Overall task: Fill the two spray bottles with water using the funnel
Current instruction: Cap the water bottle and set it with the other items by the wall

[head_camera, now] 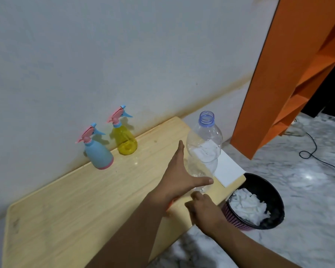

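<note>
Two spray bottles stand against the wall on the wooden table (70,206), both with pink-and-blue spray heads on: a blue bottle (99,154) and, to its right, a yellow bottle (125,141). A clear plastic bottle (204,144) stands uncapped near the table's right end and looks empty. My left hand (179,176) is spread beside its lower part, thumb across the front and fingers up along the left side. My right hand (203,208) rests knuckles-up just in front of the bottle's base with curled fingers. A small orange piece (170,205) shows under my left wrist; what it is I cannot tell.
A white sheet of paper (229,170) lies on the table's right corner. A black bin (275,192) with white tissue stands on the marble floor just right of the table. An orange shelf unit (278,74) and a black cable (317,151) are further right.
</note>
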